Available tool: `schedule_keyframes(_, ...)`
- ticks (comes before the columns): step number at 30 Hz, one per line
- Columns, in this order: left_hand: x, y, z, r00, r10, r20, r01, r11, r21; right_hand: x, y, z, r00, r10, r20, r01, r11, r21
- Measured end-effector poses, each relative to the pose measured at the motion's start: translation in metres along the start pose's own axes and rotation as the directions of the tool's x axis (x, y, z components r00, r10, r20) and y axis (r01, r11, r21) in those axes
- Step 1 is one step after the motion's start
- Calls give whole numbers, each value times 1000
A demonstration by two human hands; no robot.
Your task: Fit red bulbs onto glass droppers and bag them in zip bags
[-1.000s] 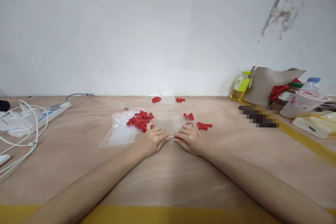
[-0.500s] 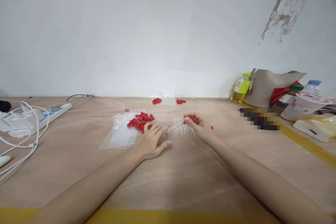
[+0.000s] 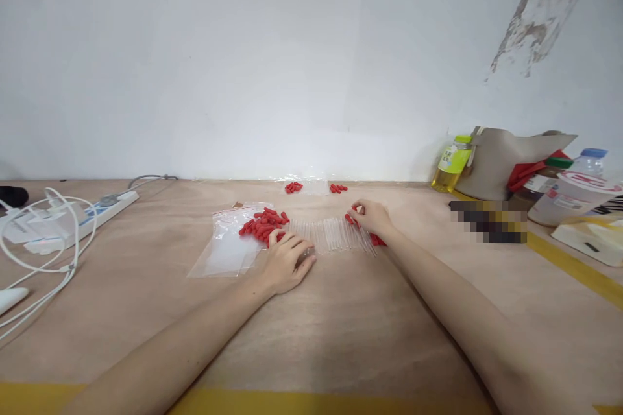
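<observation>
My left hand (image 3: 288, 260) rests at the left end of a row of thin clear tubes (image 3: 333, 235), its fingers loosely bent and the thumb apart. Its fingertips are beside a heap of small red rubber bulbs (image 3: 263, 225), which lies partly on a clear zip bag (image 3: 221, 249). At the right end of the row, my right hand (image 3: 374, 217) pinches a red-bulbed dropper between thumb and fingertips. A slanted clear tube runs down toward me below these fingers. More red bulbs (image 3: 378, 240) show under the right wrist, partly hidden.
By the wall lies a clear bag (image 3: 314, 186) with small red groups beside it. A power strip (image 3: 109, 211) and white cables (image 3: 68, 266) are at left. At right stand a yellow-green bottle (image 3: 451, 164), a grey bag (image 3: 496, 162) and a lidded cup (image 3: 567, 198).
My right hand has moved right, away from the left hand, and the clear tube no longer spans between them. My left hand stays by the heap, fingers slightly more bent.
</observation>
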State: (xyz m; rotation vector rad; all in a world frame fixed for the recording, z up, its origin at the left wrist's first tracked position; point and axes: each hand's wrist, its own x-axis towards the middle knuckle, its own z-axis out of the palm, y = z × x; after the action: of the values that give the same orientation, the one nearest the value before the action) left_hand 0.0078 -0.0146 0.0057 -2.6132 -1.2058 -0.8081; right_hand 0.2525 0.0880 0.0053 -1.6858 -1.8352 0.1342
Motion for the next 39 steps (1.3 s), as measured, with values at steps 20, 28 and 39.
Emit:
schedule_keyframes(20, 25, -20, 8, 982, -174, -72, 185, 963, 193, -28, 43, -68, 790, 311, 528, -455, 875, 165)
schedule_keyframes(28, 55, 0, 35, 940, -339, -41, 341, 928, 149, -24, 44, -67, 816, 333, 473, -460, 869, 181)
schedule_keyframes(39, 92, 9, 47, 783, -614, 98, 585, 781, 221, -22, 24, -42, 953, 241, 182, -282, 925, 254)
